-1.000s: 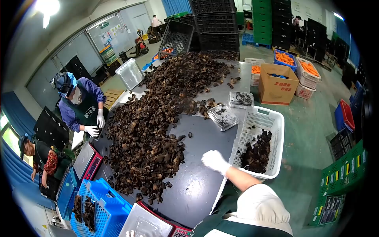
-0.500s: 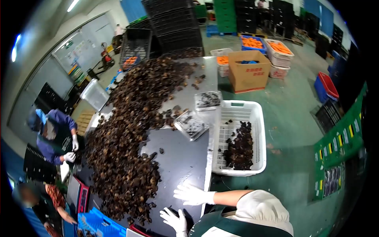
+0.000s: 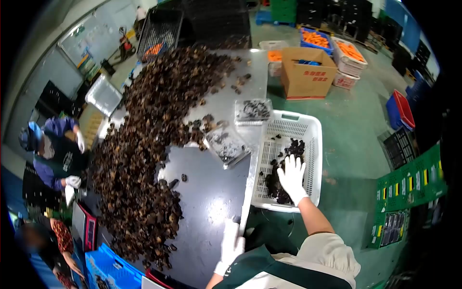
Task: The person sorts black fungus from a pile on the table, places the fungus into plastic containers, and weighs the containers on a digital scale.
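My right hand (image 3: 292, 179), in a white glove, lies palm down with spread fingers on dark brown pieces (image 3: 276, 187) that look like wood ear mushrooms. These sit inside a white plastic basket (image 3: 314, 159) beside the steel table. At the table's near edge is my left hand (image 3: 231, 246), also gloved, its fingers stretched out and nothing visible in it. A large heap of the same dark pieces (image 3: 137, 168) covers the left and far parts of the table (image 3: 207, 197). Two clear plastic boxes, one flat (image 3: 252, 111) and one tilted (image 3: 226, 144), rest near the basket.
Two co-workers stand across the table, one with white gloves (image 3: 73, 181). A blue crate (image 3: 113, 267) and a red-edged scale (image 3: 90, 233) are at the near left. Beyond the basket stand a cardboard box (image 3: 308, 77) and crates of orange items (image 3: 350, 50). Green racks (image 3: 409, 185) stand right.
My right hand has moved from above the table into the basket, onto the dark pieces. My left hand has shifted slightly right and up to the table edge. The camera view has tilted down.
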Demonstrator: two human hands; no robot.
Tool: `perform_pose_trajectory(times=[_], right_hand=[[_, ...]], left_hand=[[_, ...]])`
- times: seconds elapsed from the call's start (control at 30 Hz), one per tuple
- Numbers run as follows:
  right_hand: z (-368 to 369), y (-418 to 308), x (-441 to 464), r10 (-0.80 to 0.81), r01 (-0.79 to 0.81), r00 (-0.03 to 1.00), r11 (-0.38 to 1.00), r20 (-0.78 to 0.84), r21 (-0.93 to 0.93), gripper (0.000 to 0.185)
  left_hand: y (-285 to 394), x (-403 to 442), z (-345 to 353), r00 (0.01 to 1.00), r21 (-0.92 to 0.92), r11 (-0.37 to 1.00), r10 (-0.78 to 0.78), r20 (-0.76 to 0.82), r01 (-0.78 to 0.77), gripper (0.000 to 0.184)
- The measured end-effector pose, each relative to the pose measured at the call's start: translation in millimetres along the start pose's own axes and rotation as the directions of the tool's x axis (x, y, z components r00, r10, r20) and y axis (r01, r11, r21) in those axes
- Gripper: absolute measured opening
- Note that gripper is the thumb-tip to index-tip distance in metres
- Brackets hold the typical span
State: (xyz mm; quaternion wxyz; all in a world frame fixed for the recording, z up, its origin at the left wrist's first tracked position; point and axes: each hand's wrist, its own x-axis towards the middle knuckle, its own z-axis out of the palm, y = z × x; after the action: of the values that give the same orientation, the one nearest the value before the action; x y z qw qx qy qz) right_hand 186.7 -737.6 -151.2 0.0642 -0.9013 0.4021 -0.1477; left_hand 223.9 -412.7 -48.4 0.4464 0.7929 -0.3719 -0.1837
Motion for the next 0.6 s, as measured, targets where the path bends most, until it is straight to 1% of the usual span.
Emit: perform_pose_trajectory(times=[0.03, 0.07, 0.1, 0.13, 0.17, 0.2, 0.23, 0.3, 0.37, 0.4, 0.43, 0.5, 0.53, 0.57, 0.6], right_hand=[[1.0, 6.8, 0.1, 0.039, -0.041, 0.998, 0.998, 0.039, 0.037, 0.059], [3.2, 12.3, 1.3, 0.046, -0.050, 0.998, 0.995, 0.050, 0.085, 0.056], [5.9, 18.2, 1.6, 0.056, -0.063, 0.996, 0.989, 0.064, 0.130, 0.053], [11.1, 26.9, -0.6, 0.002, 0.000, 1.000, 0.985, -0.013, 0.174, 0.048], [14.3, 32.1, -1.0, -0.047, 0.066, 0.994, 0.974, -0.094, 0.217, 0.044], [17.7, 36.1, -0.6, -0.041, 0.063, 0.995, 0.961, -0.088, 0.271, 0.036], [20.0, 39.3, -0.6, -0.031, 0.046, 0.998, 0.946, -0.051, 0.321, 0.032], [27.1, 43.4, -5.0, 0.007, -0.048, 0.994, 0.926, 0.112, 0.373, 0.022], [45.0, 53.6, -18.8, 0.021, -0.088, 0.982, 0.931, 0.190, 0.353, 0.017], [50.4, 56.3, -28.1, 0.088, -0.192, 0.947, 0.926, 0.308, 0.326, 0.020], [53.1, 57.7, -38.3, 0.156, -0.293, 0.895, 0.912, 0.418, 0.287, 0.023], [77.6, 65.5, -86.9, 0.190, -0.497, 0.805, 0.734, 0.563, 0.464, 0.025], [69.7, 57.7, -108.1, 0.110, -0.496, 0.744, 0.751, 0.659, 0.435, 0.024], [50.4, 40.7, -128.4, 0.035, -0.496, 0.668, 0.766, 0.744, 0.409, 0.024], [34.6, 29.6, -153.1, -0.094, -0.330, 0.728, 0.820, 0.679, 0.468, 0.023]], left_hand=[[-1.8, -2.9, -13.5, 0.991, 0.105, 0.993, -0.046, -0.125, 0.059, 0.052], [-23.2, -13.8, -18.5, 0.950, -0.025, 0.985, -0.170, -0.262, 0.169, 0.053], [-35.4, -25.8, -28.2, 0.908, 0.009, 0.968, -0.234, -0.348, 0.253, 0.054], [-47.5, -37.6, -37.9, 0.854, 0.027, 0.941, -0.295, -0.429, 0.339, 0.055], [-50.1, -46.1, -49.8, 0.839, 0.215, 0.887, -0.272, -0.471, 0.408, 0.057], [-56.4, -59.0, -55.2, 0.834, 0.277, 0.837, -0.323, -0.447, 0.473, 0.060], [-63.7, -69.5, -55.9, 0.828, 0.342, 0.782, -0.366, -0.426, 0.521, 0.063], [-70.7, -89.3, -48.4, 0.847, 0.452, 0.717, -0.430, -0.312, 0.530, 0.070], [-64.2, -89.8, -36.8, 0.842, 0.551, 0.643, -0.472, -0.261, 0.532, 0.076], [-65.1, -90.4, -32.5, 0.838, 0.560, 0.631, -0.475, -0.268, 0.537, 0.080], [-63.8, -90.8, -29.3, 0.840, 0.566, 0.630, -0.477, -0.258, 0.532, 0.080], [-62.8, -88.6, -27.8, 0.833, 0.577, 0.607, -0.469, -0.295, 0.546, 0.079], [-58.6, -86.0, -30.0, 0.835, 0.588, 0.604, -0.475, -0.276, 0.538, 0.079], [-62.2, -91.0, -30.9, 0.859, 0.630, 0.595, -0.439, -0.265, 0.499, 0.077], [-62.2, -91.7, -30.5, 0.865, 0.659, 0.575, -0.426, -0.265, 0.485, 0.076]])
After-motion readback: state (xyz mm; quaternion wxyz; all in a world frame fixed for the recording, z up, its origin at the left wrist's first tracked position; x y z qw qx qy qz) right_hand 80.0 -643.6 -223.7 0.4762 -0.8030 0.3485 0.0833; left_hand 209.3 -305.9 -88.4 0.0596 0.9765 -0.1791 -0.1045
